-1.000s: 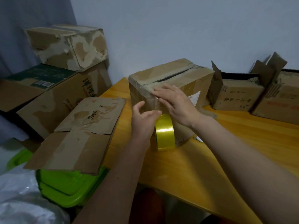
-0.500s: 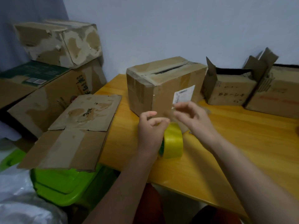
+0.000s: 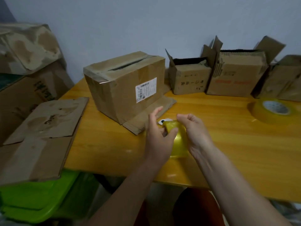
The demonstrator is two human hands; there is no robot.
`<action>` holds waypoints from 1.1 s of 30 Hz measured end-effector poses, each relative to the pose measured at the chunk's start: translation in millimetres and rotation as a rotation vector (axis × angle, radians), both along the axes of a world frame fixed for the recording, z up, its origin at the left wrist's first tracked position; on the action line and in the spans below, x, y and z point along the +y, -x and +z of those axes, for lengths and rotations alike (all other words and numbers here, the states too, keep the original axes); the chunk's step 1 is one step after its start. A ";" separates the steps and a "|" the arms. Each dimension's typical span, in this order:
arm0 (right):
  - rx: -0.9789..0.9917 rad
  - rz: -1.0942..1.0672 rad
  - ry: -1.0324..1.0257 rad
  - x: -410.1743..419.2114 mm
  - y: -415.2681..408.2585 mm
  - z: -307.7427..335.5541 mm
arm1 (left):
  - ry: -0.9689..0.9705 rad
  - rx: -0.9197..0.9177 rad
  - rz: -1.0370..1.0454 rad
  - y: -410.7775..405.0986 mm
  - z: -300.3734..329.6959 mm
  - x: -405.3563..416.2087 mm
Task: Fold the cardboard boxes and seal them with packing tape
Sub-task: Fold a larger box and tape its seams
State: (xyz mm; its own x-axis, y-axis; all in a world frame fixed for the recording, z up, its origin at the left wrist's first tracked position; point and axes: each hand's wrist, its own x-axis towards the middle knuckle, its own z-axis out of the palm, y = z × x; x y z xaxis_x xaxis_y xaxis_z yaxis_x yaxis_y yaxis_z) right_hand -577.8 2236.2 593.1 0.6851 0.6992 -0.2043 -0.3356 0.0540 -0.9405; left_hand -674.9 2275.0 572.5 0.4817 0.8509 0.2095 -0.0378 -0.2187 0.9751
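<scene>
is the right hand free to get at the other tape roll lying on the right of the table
Probably, but not right away. The right hand grips the yellow tape roll together with the left hand. The bare table between it and the second roll leaves the way open once it lets go.

— What sits on the counter?
— A closed cardboard box at the back left, a white label on its side and one flap flat on the yellow wood.
— And along the wall?
— Three open boxes in a row, flaps up.
— Anything else?
— A spare tape roll lying flat at the right, near them. The flattened carton overlaps the counter's left edge.
</scene>
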 end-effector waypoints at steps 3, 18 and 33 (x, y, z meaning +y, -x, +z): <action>-0.010 -0.031 -0.015 -11.9 -10.2 -2.6 | -0.114 0.082 0.097 -5.5 -0.3 -4.8; -0.564 0.111 0.124 -44.6 -28.8 -14.5 | -0.283 0.178 0.198 -38.3 0.7 7.2; -1.339 0.423 0.823 -50.5 -50.7 -14.9 | -0.763 0.437 0.502 12.5 74.9 125.5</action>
State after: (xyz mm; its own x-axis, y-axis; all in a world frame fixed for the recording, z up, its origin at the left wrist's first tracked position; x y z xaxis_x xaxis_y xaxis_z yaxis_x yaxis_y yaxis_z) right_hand -527.1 2185.7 578.2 0.4685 0.8823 -0.0461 0.8412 -0.4614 -0.2821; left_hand -687.4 2400.5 647.4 0.2700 0.6886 0.6730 0.5567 -0.6820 0.4743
